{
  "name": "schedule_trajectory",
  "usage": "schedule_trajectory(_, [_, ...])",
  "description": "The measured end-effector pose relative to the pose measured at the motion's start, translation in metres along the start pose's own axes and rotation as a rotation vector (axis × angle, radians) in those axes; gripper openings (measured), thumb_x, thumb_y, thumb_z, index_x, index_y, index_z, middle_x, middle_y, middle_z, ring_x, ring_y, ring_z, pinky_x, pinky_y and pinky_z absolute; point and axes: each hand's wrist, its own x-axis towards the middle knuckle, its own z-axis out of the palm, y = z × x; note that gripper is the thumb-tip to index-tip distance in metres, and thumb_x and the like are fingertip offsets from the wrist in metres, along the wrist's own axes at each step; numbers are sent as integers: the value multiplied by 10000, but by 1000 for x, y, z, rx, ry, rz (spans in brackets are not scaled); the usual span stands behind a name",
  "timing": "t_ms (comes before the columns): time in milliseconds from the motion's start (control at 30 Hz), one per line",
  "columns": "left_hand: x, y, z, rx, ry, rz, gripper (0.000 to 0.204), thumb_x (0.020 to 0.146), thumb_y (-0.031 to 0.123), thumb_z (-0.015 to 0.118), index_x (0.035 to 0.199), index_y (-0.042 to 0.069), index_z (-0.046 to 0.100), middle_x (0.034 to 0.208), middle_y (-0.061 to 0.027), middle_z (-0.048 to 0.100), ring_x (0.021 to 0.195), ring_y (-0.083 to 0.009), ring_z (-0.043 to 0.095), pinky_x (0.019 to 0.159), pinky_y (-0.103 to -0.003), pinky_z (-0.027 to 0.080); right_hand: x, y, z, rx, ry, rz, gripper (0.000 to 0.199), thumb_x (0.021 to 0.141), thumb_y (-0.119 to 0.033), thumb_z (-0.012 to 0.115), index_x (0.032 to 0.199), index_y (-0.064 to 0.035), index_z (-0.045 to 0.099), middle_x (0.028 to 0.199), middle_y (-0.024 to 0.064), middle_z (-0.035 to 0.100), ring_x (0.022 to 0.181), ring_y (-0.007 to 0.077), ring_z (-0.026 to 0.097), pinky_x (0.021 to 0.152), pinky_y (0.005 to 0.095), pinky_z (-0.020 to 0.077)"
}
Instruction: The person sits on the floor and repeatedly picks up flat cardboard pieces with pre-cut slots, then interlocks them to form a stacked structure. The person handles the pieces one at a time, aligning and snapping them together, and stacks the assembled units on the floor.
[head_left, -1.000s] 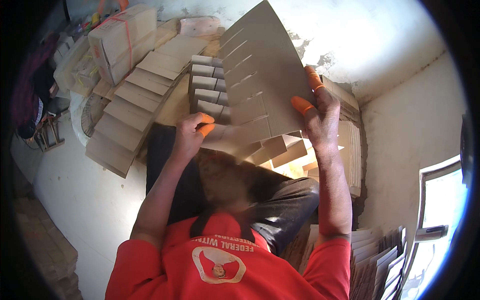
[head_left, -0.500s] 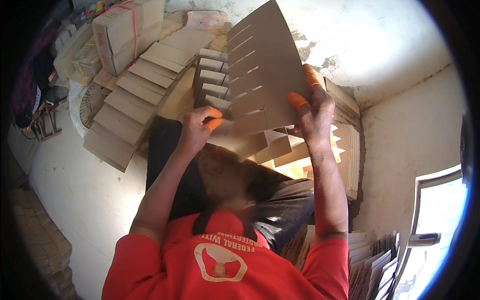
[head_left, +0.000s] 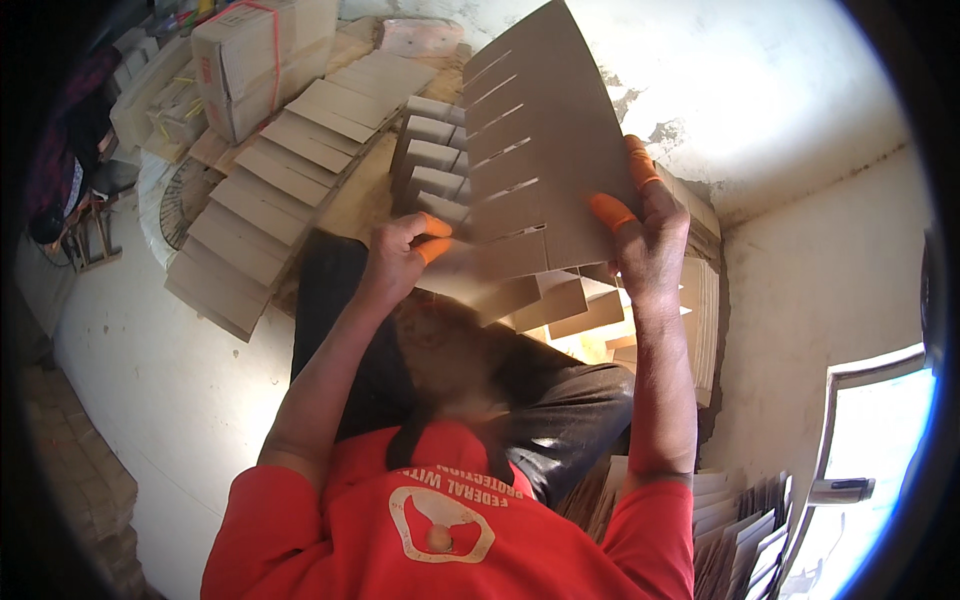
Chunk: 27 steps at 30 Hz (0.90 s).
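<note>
Orange finger covers sit on the fingertips of both my hands. My right hand (head_left: 655, 245) grips a slotted cardboard sheet (head_left: 550, 150) by its right edge, thumb on the face. The sheet stands tilted, with a row of cut slits along its left side. Close to the sheet's lower left, my left hand (head_left: 398, 258) is closed in a pinch; a blurred pale patch lies beside its fingertips, and what it holds, if anything, I cannot make out. Behind the sheet stands an assembled cardboard divider grid (head_left: 432, 160), partly hidden. More interlocked cardboard pieces (head_left: 555, 303) show below the sheet.
A fanned row of cardboard sheets (head_left: 260, 200) lies to the left. Beyond it stands a carton (head_left: 262, 70) with a red strap. Stacked cardboard (head_left: 703, 325) leans by the right wall, and more sheets (head_left: 735, 525) stand at the lower right. My legs (head_left: 560, 400) are folded beneath.
My right hand has shifted slightly right, and the slotted sheet has moved with it. My left hand has barely moved and stays pinched.
</note>
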Motion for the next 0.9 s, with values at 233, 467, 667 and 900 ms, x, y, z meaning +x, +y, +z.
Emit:
schedule_trajectory(233, [0,2,-2,-33,-37,1,162,764,-100,705,908,-32,679,852,-89,684,798,-128,620,726,-269,499,-5,-2,16,-166,-114,94,645,806,91,624,1419,34,430,997,184,689,852,182,672,750,268,521])
schedule_trajectory(467, [3,2,-1,-42,-74,-70,170,774,-96,715,931,-37,685,895,-77,689,841,-113,618,764,-249,499,-5,9,28,-192,-56,-169,620,808,106,609,1399,61,432,966,220,697,815,213,693,747,281,522])
schedule_trajectory(667, [3,1,-3,-90,-77,-78,182,797,-64,711,976,-32,699,893,-74,686,826,-94,617,743,-243,501,-9,8,26,-121,-8,-110,605,826,102,605,1404,52,431,1104,203,691,991,212,689,858,277,515])
schedule_trajectory(900, [28,-15,-31,-155,143,-162,228,899,36,640,1113,-39,668,963,-47,697,793,-86,636,702,-233,508,-23,22,23,-136,-34,-4,651,849,64,631,1452,9,390,1032,146,715,896,138,684,793,263,526])
